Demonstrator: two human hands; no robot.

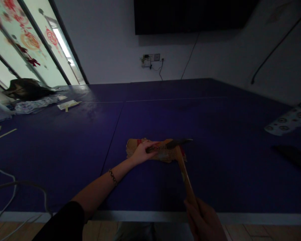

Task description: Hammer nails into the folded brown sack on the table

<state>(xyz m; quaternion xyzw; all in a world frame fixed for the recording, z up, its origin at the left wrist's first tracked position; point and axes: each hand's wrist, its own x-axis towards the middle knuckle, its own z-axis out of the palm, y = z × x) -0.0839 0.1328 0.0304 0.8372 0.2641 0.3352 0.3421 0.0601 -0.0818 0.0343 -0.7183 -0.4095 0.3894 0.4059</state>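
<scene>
On the blue table [215, 127] lies a flattened piece of brown cardboard [132, 146] with red print. My left hand [143, 152] rests over its middle, thumb and fingers curved around a small dark object whose shape is hard to make out. In my right hand [204, 219], at the table's front edge, is the wooden handle of a hammer [187, 177]. The hammer's dark head is over the right part of the cardboard, just right of my left fingers. Whether the head touches anything is unclear.
A dark bag [27, 89] and plastic packaging [35, 104] lie at the back left, near a white packet [68, 104]. White cables [15, 187] loop at the front left. At the right are a patterned item [287, 121] and a dark flat object [293, 156].
</scene>
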